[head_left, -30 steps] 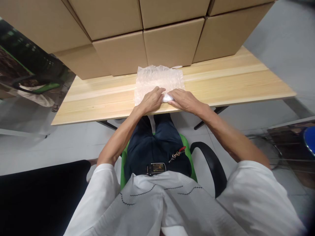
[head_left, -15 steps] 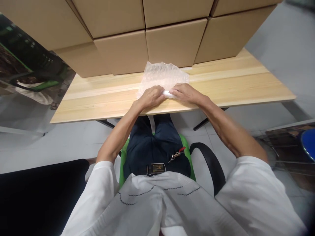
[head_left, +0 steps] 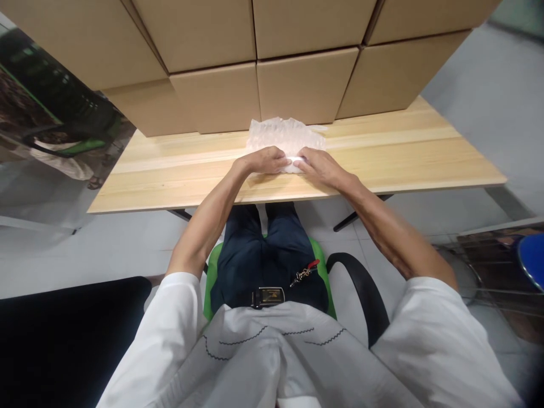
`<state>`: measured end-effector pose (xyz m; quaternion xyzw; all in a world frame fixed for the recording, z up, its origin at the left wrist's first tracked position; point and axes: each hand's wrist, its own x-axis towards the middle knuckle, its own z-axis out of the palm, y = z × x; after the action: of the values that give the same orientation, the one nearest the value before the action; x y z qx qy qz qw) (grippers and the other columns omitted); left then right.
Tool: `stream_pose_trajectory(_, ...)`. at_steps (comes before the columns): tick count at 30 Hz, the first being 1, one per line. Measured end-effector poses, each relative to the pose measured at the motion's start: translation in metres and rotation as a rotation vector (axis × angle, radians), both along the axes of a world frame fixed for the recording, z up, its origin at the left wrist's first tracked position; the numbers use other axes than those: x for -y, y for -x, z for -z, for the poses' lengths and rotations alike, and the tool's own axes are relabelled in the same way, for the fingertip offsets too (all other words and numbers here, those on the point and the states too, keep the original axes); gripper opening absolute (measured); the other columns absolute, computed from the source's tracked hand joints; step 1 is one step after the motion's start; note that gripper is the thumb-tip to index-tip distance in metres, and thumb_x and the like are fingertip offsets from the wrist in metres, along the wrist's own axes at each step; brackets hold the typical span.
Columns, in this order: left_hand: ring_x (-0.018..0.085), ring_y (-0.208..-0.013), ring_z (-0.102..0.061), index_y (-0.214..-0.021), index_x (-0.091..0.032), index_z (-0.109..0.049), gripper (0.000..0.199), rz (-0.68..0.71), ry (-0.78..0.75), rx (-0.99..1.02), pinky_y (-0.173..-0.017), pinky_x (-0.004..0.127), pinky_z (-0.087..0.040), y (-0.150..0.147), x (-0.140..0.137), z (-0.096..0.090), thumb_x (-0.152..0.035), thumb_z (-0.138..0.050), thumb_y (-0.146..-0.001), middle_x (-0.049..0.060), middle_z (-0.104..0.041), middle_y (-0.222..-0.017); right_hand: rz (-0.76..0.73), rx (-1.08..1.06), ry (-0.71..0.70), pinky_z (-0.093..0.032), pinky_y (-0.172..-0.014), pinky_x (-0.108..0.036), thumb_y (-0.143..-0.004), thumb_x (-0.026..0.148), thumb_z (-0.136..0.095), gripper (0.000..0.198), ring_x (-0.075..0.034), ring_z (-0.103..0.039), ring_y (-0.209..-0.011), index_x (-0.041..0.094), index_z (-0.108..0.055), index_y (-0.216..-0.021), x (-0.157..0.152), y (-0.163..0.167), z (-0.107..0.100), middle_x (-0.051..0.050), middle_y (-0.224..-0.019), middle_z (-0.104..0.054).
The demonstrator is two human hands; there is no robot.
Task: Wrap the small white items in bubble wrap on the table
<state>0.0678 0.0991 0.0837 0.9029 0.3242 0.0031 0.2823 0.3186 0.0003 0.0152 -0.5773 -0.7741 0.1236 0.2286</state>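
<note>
Gripping bubble wrap (head_left: 284, 136) on table (head_left: 408, 156)

And away they go, both hands, left (head_left: 267, 160) and right (head_left: 319, 164), pushing forward with the white roll (head_left: 292, 168), now farther from the near edge of the table (head_left: 170, 187) than a second ago and closer to the boxes (head_left: 297, 90)! The bubble wrap (head_left: 283, 135) is losing ground, its flat stretch beyond the fingers shorter now, and the strip that showed beside the left wrist has gone from there (its far edge, slanted half a second back, has levelled out too). And look, the thumbs have closed in, almost meeting over the roll!
</note>
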Motion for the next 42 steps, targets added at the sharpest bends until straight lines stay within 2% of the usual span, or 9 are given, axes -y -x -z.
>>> stream_pose_trajectory(4,0.030,-0.099,-0.079,-0.113,-0.018,-0.086,0.039,-0.026,-0.258,-0.166,-0.092,0.039,-0.055,0.014,0.019,0.000,-0.038,-0.055,-0.125,0.014,-0.087,-0.107,0.012,-0.074,0.065,-0.052,-0.096,-0.044,-0.122,0.055,-0.056,0.038,-0.032,-0.071,-0.100,0.027,-0.067,-0.098,0.000,0.014,-0.006,-0.014,-0.108,-0.084)
stream_pose_trajectory(8,0.041,-0.137,-0.083,-0.158,-0.012,-0.082,0.045,0.011,-0.674,-0.137,-0.120,0.052,-0.062,0.023,0.053,0.019,-0.034,-0.059,-0.127,0.028,-0.086,-0.150,-0.021,-0.154,0.099,-0.046,-0.086,-0.040,-0.120,0.048,-0.058,0.042,-0.026,-0.061,-0.087,0.029,-0.056,-0.083,-0.005,0.016,-0.009,-0.006,-0.088,-0.072)
stream_pose_trajectory(15,0.043,-0.139,-0.081,-0.152,-0.006,-0.086,0.043,0.127,-0.920,-0.094,-0.152,0.074,-0.045,-0.006,0.074,0.051,-0.011,-0.058,-0.120,0.023,-0.091,-0.129,-0.001,-0.095,0.116,-0.048,-0.084,-0.040,-0.114,0.030,-0.055,0.037,-0.026,-0.060,-0.086,0.031,-0.051,-0.077,-0.020,0.008,-0.009,-0.006,-0.082,-0.068)
stream_pose_trajectory(21,0.046,-0.140,-0.084,-0.165,0.000,-0.077,0.046,0.154,-0.764,-0.194,-0.122,0.057,-0.066,-0.014,0.074,0.049,-0.019,-0.054,-0.130,0.033,-0.085,-0.151,0.055,0.001,0.169,-0.058,-0.094,-0.042,-0.112,0.027,-0.058,0.029,-0.030,-0.074,-0.096,0.025,-0.073,-0.087,-0.028,0.008,-0.009,-0.014,-0.104,-0.088)
stream_pose_trajectory(27,0.047,-0.154,-0.078,-0.165,-0.007,-0.073,0.046,0.060,-0.651,-0.135,-0.124,0.055,-0.061,-0.004,0.065,0.053,-0.038,-0.058,-0.135,0.033,-0.080,-0.161,0.276,0.165,0.108,-0.062,-0.100,-0.046,-0.114,0.027,-0.062,0.032,-0.039,-0.085,-0.115,0.018,-0.092,-0.118,-0.011,-0.020,-0.019,-0.022,-0.126,-0.096)
stream_pose_trajectory(30,0.048,-0.153,-0.077,-0.160,-0.008,-0.074,0.045,0.036,-0.631,-0.110,-0.124,0.057,-0.060,-0.001,0.060,0.056,-0.040,-0.054,-0.136,0.034,-0.081,-0.160,0.450,0.138,-0.080,-0.065,-0.107,-0.053,-0.121,0.032,-0.052,0.046,-0.043,-0.086,-0.123,0.019,-0.091,-0.140,0.009,-0.032,-0.022,-0.022,-0.132,-0.095)
stream_pose_trajectory(34,0.047,-0.149,-0.079,-0.157,-0.010,-0.076,0.045,0.042,-0.621,-0.055,-0.123,0.057,-0.061,0.000,0.050,0.059,-0.042,-0.052,-0.136,0.032,-0.083,-0.157,0.123,0.125,-0.391,-0.065,-0.125,-0.062,-0.122,0.030,-0.050,0.058,-0.045,-0.080,-0.146,0.020,-0.079,-0.170,0.030,-0.006,-0.013,-0.022,-0.156,-0.089)
stream_pose_trajectory(37,0.044,-0.145,-0.082,-0.155,-0.009,-0.078,0.044,0.067,-0.596,-0.039,-0.122,0.054,-0.063,0.000,0.042,0.059,-0.035,-0.049,-0.134,0.031,-0.085,-0.154,-0.130,0.212,-0.356,-0.064,-0.132,-0.067,-0.113,0.020,-0.057,0.072,-0.048,-0.074,-0.156,0.016,-0.068,-0.184,0.034,0.027,0.000,-0.026,-0.171,-0.081)
stream_pose_trajectory(42,0.041,-0.146,-0.082,-0.155,-0.011,-0.078,0.041,0.101,-0.566,0.007,-0.124,0.050,-0.063,0.006,0.034,0.058,-0.031,-0.053,-0.129,0.028,-0.086,-0.155,-0.111,0.222,-0.275,-0.062,-0.137,-0.072,-0.112,0.016,-0.050,0.080,-0.050,-0.071,-0.158,0.006,-0.055,-0.191,0.029,0.042,0.010,-0.033,-0.178,-0.074)
